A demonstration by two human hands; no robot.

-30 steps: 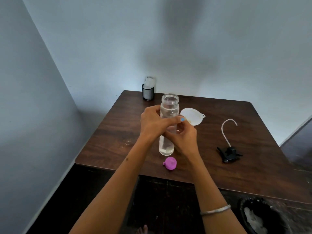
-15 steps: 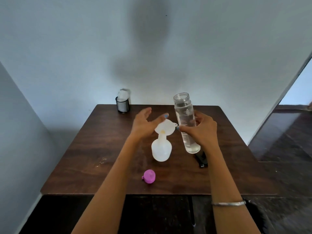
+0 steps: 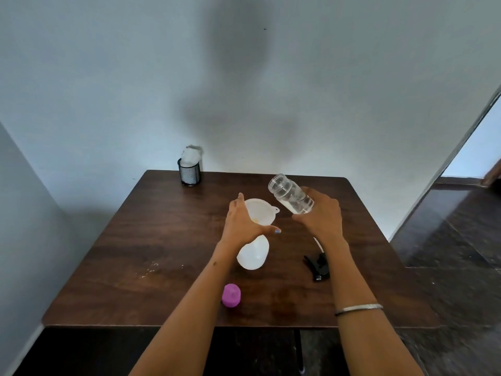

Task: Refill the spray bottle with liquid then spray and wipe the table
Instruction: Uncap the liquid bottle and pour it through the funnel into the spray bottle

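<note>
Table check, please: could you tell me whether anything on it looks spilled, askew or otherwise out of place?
A few pale droplets or specks mark the table near its left front, possibly a small spill. The black spray head lies off its bottle, and the pink cap lies loose near the front edge. Both fit a refill under way.

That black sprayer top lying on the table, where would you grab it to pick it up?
Probably by the black trigger head, pinched across its chunky body from above. It lies flat on the table, and its thin white dip tube looks too slender and bendy to give a firm hold.
</note>
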